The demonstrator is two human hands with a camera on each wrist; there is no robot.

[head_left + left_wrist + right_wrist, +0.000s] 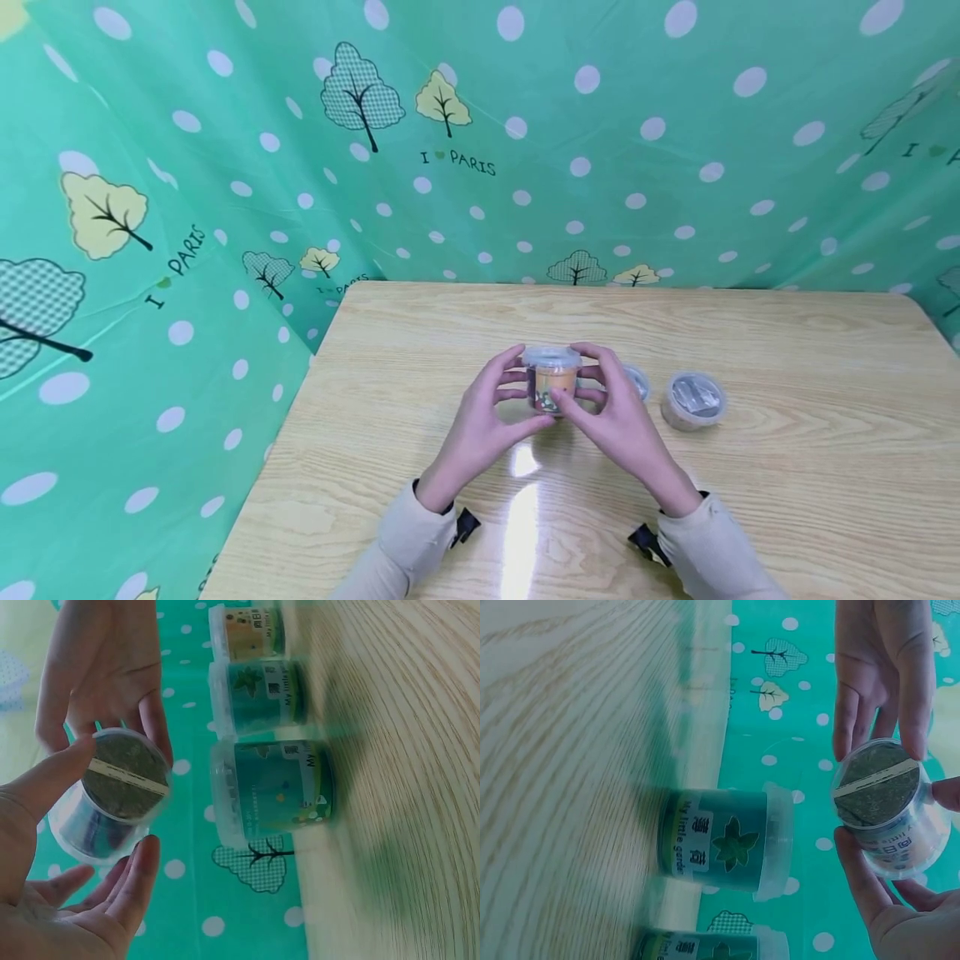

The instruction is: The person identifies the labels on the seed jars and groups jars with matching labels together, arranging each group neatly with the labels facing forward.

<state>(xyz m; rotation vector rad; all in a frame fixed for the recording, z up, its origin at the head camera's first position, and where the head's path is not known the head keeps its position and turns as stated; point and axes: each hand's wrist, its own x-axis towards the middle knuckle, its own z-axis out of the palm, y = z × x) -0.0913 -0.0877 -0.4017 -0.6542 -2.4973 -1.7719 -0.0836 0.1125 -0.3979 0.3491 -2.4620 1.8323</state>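
Note:
Both hands hold a small lidded clear plastic cup (pixel 552 379) with an orange label, raised above the wooden table. My left hand (pixel 483 412) grips its left side, and my right hand (pixel 618 417) grips the right, thumb across the front of the label. The lid faces up in the head view. From below, in the left wrist view, the cup's round end (pixel 126 774) shows dark soil-like filling crossed by a pale strip. Printed label writing on the cup (pixel 900 840) shows in the right wrist view.
Similar lidded cups stand on the wooden table (pixel 810 467): one (pixel 693 402) right of my hands, another (pixel 637 382) partly behind my right hand. The left wrist view shows two green-labelled cups and an orange-labelled cup (pixel 251 634). A dotted green curtain (pixel 630 167) hangs behind.

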